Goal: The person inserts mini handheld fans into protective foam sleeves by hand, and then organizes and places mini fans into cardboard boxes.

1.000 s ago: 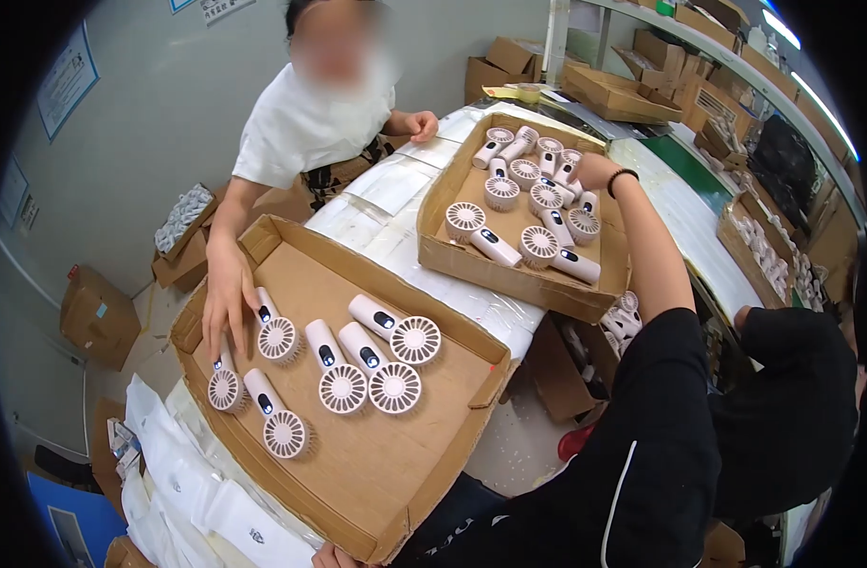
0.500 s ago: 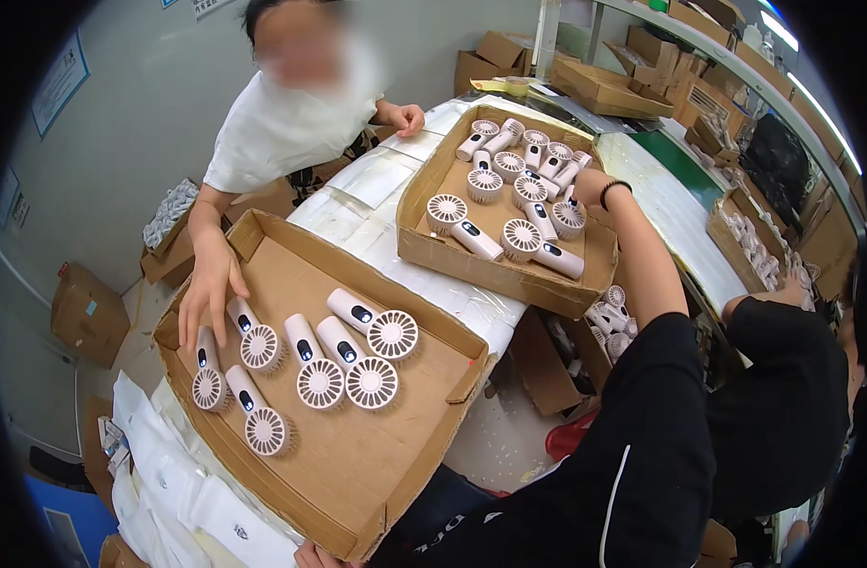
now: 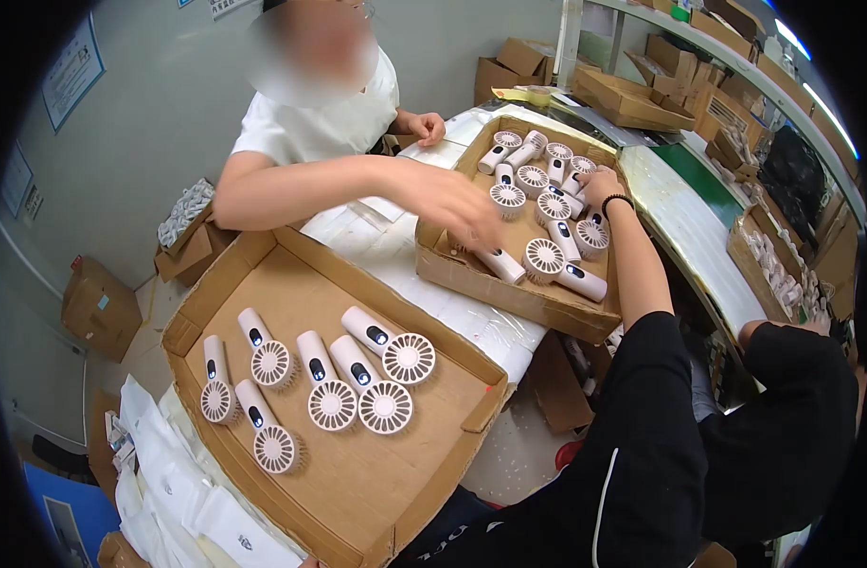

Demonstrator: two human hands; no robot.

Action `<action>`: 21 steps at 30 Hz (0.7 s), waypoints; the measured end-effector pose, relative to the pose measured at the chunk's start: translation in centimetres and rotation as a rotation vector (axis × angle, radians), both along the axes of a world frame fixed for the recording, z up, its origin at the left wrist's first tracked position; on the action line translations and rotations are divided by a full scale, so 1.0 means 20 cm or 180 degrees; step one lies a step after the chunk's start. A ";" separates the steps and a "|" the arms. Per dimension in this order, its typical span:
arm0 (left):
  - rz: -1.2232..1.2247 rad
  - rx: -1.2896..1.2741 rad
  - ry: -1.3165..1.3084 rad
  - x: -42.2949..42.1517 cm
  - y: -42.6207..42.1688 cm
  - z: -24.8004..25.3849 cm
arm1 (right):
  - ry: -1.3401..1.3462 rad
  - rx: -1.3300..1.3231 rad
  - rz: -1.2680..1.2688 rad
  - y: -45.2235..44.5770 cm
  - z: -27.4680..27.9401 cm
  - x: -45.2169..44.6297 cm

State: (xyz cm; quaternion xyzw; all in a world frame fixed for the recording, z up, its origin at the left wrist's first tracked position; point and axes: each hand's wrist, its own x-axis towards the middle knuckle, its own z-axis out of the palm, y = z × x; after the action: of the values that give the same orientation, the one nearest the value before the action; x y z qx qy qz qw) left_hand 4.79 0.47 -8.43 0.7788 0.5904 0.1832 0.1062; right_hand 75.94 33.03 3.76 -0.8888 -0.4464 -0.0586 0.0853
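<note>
My right hand (image 3: pixel 600 187), with a dark bead bracelet at the wrist, reaches into the far cardboard tray (image 3: pixel 509 301). Its fingers are curled on a pale pink handheld fan (image 3: pixel 574 180) among several others, and partly hide it. Of my left hand (image 3: pixel 309 562) only a sliver shows at the bottom edge, by the near cardboard tray (image 3: pixel 433 488); its fingers are out of sight. Several handheld fans (image 3: pixel 332 405) with small lit displays lie in the near tray. Across the table, a person's blurred hand (image 3: pixel 466 210) is over a fan in the far tray.
Folded white bags (image 3: pixel 182 483) lie at the near tray's left. Another person's black sleeve (image 3: pixel 784 379) is at the right, beside a box of fan parts (image 3: pixel 769 260). Cardboard boxes (image 3: pixel 632 95) stand at the back. A carton (image 3: pixel 107 308) sits on the floor.
The person across has moved a hand from the near tray's fans to the far tray. The view has shifted, so both trays appear slightly lower and to the right. My left hand shows less.
</note>
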 end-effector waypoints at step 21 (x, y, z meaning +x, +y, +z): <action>0.0440 0.0172 -0.0311 -0.03 -0.06 -0.07 | -0.0014 -0.0911 0.0227 0.16 0.14 0.00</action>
State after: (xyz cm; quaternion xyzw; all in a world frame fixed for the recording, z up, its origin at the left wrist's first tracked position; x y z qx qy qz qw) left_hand 4.19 -0.67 -9.89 0.7289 0.6318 0.2437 0.1010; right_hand 75.93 36.26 6.60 -0.8754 -0.4816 0.0068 -0.0412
